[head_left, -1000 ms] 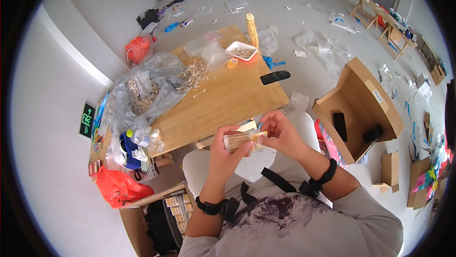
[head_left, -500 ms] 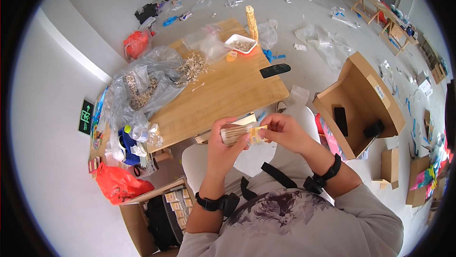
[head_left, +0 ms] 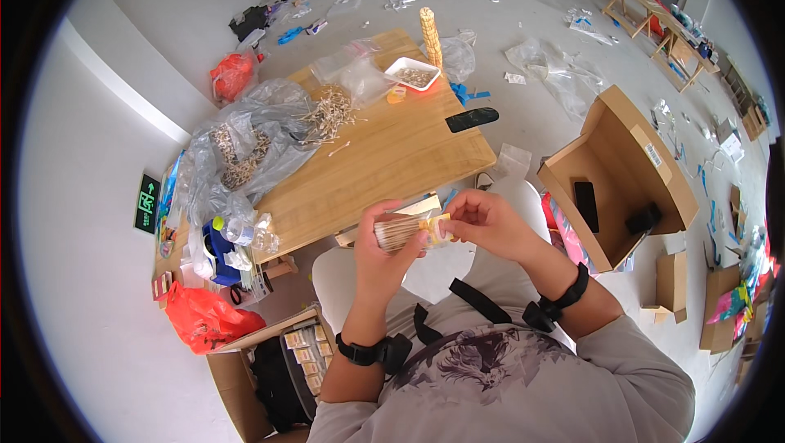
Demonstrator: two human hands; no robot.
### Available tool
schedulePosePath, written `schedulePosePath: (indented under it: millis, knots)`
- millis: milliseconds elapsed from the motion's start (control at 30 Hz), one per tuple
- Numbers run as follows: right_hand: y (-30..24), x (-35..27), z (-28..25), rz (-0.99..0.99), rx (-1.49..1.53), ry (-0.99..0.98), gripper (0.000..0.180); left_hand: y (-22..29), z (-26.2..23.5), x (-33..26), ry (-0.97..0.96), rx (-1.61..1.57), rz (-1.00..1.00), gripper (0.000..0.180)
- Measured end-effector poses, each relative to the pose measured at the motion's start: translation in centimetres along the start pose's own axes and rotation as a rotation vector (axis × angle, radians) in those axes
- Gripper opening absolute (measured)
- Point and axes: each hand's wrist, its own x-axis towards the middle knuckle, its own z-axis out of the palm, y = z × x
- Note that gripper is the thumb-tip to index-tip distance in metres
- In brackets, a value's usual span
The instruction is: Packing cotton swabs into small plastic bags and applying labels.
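Observation:
Over my lap, my left hand point(head_left: 379, 259) is wrapped round a small clear packet of cotton swabs point(head_left: 398, 233), its thumb lying across the near side. The thin sticks lie side by side in a bundle. At the packet's right end is a yellow and white label point(head_left: 436, 229). My right hand point(head_left: 491, 229) pinches that end between thumb and fingers, and its fingertips partly hide the label's edge. Loose cotton swabs point(head_left: 334, 112) lie in a pile on the wooden table point(head_left: 376, 161) ahead, beside a grey plastic bag point(head_left: 282, 161) holding more of them.
A white tray point(head_left: 411, 62) of swabs and a black oblong object point(head_left: 472, 120) lie on the table. At right stands an open cardboard box point(head_left: 609, 238) with a phone inside. At lower left, a red bag point(head_left: 204, 318) sits near a box holding similar yellow-labelled packets point(head_left: 307, 355).
The packet's labelled end has shifted slightly left and turned, showing more yellow. My right fingers have moved a little left with it; my left hand keeps its hold.

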Motion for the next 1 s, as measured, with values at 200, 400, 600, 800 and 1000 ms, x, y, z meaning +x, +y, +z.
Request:
schedulePosePath:
  millis: [200, 400, 600, 800, 1000]
  knots:
    - [0.0, -0.1, -0.1, 0.016, -0.043, -0.035, 0.013, -0.4, -0.4, 0.1, -0.018, 0.016, -0.027, 0.052]
    - [0.1, 0.1, 0.4, 0.012, -0.030, -0.055, 0.011, -0.1, 0.2, -0.1, -0.034, -0.010, -0.048, 0.050]
    - [0.7, 0.8, 0.2, -0.009, -0.206, -0.015, 0.030, -0.7, -0.5, -0.2, -0.132, -0.100, 0.000, 0.039]
    - [0.3, 1.1, 0.8, -0.038, -0.270, 0.012, 0.056, -1.1, -0.5, -0.1, -0.201, -0.208, -0.065, 0.073]
    - [1.1, 1.6, 1.2, -0.021, -0.198, 0.005, 0.054, -0.9, 0.1, 0.0, -0.172, -0.301, -0.056, 0.072]
